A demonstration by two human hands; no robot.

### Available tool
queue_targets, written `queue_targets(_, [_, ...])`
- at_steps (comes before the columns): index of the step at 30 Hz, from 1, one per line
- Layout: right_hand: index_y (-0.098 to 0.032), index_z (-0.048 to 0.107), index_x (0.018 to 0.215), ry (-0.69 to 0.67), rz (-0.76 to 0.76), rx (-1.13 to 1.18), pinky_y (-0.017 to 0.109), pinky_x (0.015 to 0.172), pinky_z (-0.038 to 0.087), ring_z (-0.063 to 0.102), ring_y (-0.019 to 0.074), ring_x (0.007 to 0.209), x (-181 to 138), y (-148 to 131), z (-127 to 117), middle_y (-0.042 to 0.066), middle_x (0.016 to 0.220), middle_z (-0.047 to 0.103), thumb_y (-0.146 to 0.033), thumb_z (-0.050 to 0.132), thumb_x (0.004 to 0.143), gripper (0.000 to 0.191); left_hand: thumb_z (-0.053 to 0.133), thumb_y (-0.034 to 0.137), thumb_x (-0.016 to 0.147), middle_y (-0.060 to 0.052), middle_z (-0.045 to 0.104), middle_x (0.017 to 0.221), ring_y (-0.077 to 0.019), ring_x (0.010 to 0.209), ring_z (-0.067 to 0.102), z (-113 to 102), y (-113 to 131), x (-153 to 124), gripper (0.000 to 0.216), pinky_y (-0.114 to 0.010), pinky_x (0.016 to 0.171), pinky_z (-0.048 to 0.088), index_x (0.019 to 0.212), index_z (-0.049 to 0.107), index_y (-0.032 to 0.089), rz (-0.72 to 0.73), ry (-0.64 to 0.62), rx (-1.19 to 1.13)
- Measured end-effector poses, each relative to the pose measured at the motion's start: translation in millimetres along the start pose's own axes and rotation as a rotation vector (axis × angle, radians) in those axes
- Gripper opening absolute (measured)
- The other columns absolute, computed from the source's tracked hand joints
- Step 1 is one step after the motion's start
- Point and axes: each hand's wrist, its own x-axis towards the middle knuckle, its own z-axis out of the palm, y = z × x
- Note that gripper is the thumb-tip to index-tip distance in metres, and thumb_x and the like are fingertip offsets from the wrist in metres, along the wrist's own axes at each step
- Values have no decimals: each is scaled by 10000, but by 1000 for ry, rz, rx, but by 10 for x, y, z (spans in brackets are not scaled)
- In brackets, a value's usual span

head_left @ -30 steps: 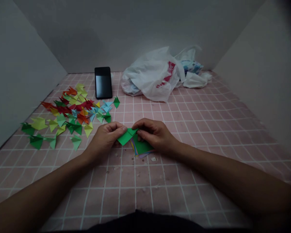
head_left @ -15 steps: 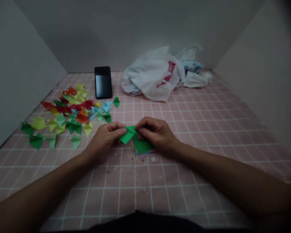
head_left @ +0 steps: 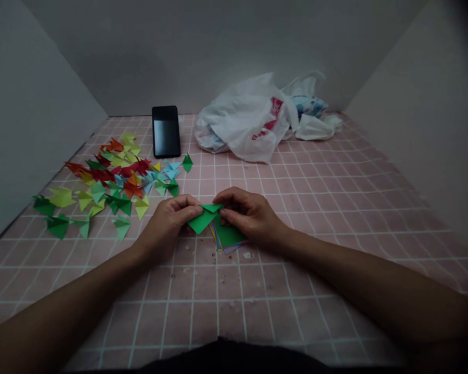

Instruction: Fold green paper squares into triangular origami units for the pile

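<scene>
A small folded piece of green origami paper [head_left: 201, 221] is between my two hands, with a narrow flap folded down along its top edge. My left hand [head_left: 174, 217] pinches its left corner between thumb and fingers. At the upper right corner, my right hand [head_left: 253, 210] is closed with thumb and index finger at the paper's edge. Beneath lies a stack of coloured paper squares [head_left: 229, 232], dark green on top with yellow, blue and purple edges showing. My right hand covers part of the stack.
Many folded paper pieces [head_left: 117, 200] in red, orange, yellow, green and blue lie scattered at the left. A black phone [head_left: 166, 132] lies behind them. White plastic bags [head_left: 249, 122] rest near the back wall. Small paper scraps [head_left: 247, 255] dot the checked cloth.
The green paper has turned slightly and shifted a little left, its top flap now flatter. My right fingers have moved slightly along its upper edge.
</scene>
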Motion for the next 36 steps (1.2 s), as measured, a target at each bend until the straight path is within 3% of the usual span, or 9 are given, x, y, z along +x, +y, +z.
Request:
queue_targets(9, [-191, 708, 925, 32, -51, -82, 253, 660, 489, 605, 105, 662, -15, 22, -13, -17, 777, 646, -93, 590, 880, 159, 778, 327, 727, 50, 536, 580, -72, 498, 451, 4, -13, -2, 218, -187, 473, 337, 696, 628, 171, -3, -9, 9])
queue_targets(16, [-180, 697, 910, 52, -322, -250, 238, 681, 511, 639, 114, 733, -14, 63, -40, 1, 808, 656, -39, 584, 895, 182, 781, 307, 722, 46, 552, 573, -64, 507, 463, 46, -16, -26, 198, -173, 476, 356, 681, 653, 162, 8, 5, -73])
queue_targets(23, [-156, 683, 911, 22, -472, -401, 260, 704, 546, 667, 145, 787, -10, 68, -62, 57, 856, 682, -51, 544, 933, 175, 781, 315, 715, 49, 546, 575, -62, 504, 458, 85, -16, -49, 213, -173, 469, 352, 685, 638, 160, 16, 32, -90])
queue_targets(30, [-150, 682, 919, 28, -475, -426, 264, 702, 538, 656, 145, 777, -13, 55, -53, 59, 850, 678, -48, 533, 930, 180, 766, 317, 711, 46, 550, 620, -67, 537, 463, 48, 30, -37, 212, -181, 501, 367, 712, 630, 155, 111, 40, 118])
queue_targets(36, [-162, 676, 910, 33, -399, -334, 241, 677, 512, 637, 125, 750, -11, 26, -51, 19, 804, 653, -7, 566, 881, 192, 765, 319, 733, 44, 581, 656, -69, 557, 501, 22, -6, -19, 201, -181, 525, 395, 767, 645, 161, 102, 13, 87])
